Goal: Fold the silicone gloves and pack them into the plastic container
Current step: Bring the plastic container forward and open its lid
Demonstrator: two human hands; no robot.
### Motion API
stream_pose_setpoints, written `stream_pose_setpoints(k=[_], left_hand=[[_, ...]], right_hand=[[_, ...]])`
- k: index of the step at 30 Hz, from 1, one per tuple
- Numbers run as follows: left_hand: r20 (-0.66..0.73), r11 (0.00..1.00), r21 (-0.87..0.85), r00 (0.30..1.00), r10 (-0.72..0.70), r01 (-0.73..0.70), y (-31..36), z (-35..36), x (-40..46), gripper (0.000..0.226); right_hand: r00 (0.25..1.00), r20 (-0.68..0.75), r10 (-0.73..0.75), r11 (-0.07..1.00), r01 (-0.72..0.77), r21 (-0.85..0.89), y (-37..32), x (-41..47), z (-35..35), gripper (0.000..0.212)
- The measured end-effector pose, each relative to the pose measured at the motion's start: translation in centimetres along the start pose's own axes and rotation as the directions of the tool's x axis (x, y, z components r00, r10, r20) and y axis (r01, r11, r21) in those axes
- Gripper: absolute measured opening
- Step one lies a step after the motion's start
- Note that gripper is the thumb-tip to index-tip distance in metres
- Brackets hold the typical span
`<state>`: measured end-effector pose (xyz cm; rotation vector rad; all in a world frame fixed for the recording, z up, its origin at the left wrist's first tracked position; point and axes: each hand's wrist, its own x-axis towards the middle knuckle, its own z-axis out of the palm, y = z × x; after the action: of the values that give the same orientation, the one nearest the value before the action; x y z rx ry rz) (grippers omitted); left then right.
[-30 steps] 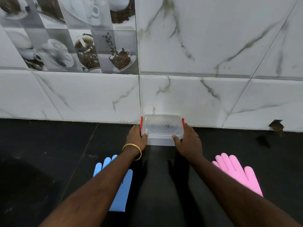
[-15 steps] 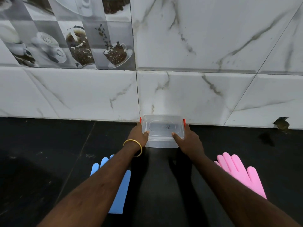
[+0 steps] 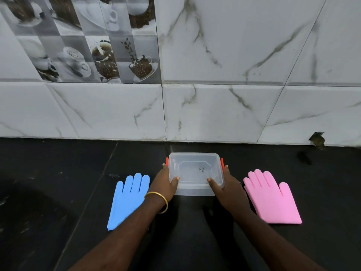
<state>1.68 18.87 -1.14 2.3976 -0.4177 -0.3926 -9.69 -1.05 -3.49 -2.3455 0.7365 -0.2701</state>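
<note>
While both forearms reach forward from the near edge of the view, nothing of the task proper looks done yet: neither glove is folded and neither is packed. On the dark countertop (image 3: 58,192) the blue glove (image 3: 128,200) lies flat, fingers pointing toward the wall, just left of the left wrist with its gold bangle (image 3: 158,201), which partly overlaps the glove's edge in this view. The pink glove (image 3: 271,198) lies flat too, just right of the right forearm. Between them sits the plastic container (image 3: 195,173), clear, with its lid on and an orange clip on each short side. The left hand (image 3: 165,185) grips its left end, thumb curled over the lid's near corner; the right hand (image 3: 224,187) grips the right end the same way, so the hands are apart and clamped on the box. By my reckoning the step in hand is placing or opening the container; unclipping the lid, folding both gloves and putting them inside all remain. A small dark mark shows through the lid, too small to read, and no brand is visible. Beyond stands the marble tile wall (image 3: 244,75), with coffee-cup picture tiles (image 3: 88,45) at upper left that bear no legible writing
</note>
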Motion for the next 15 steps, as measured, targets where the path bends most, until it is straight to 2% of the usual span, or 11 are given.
stream_pose_setpoints(k=[10,12,13,15], left_hand=[[-0.019,0.999,0.037,0.999,0.034,-0.033,-0.5,1.6,-6.6,0.071],[-0.037,0.988,0.153,0.999,0.032,-0.026,-0.1,1.6,-6.7,0.072],[-0.061,0.971,0.237,0.997,0.052,-0.036,0.3,1.6,-6.7,0.075],[-0.073,0.921,0.375,0.987,0.144,-0.106,1.2,1.5,-6.2,0.082]], right_hand=[[1.0,-0.007,0.019,1.0,-0.019,0.022,1.0,-6.6,-1.3,0.093],[0.999,0.023,0.041,0.994,-0.043,0.103,1.0,-6.6,-1.6,0.09],[0.998,0.032,0.062,0.983,-0.066,0.17,0.9,-6.5,-1.8,0.081],[0.992,0.032,0.123,0.939,-0.127,0.319,0.8,-6.2,-2.1,0.038]])
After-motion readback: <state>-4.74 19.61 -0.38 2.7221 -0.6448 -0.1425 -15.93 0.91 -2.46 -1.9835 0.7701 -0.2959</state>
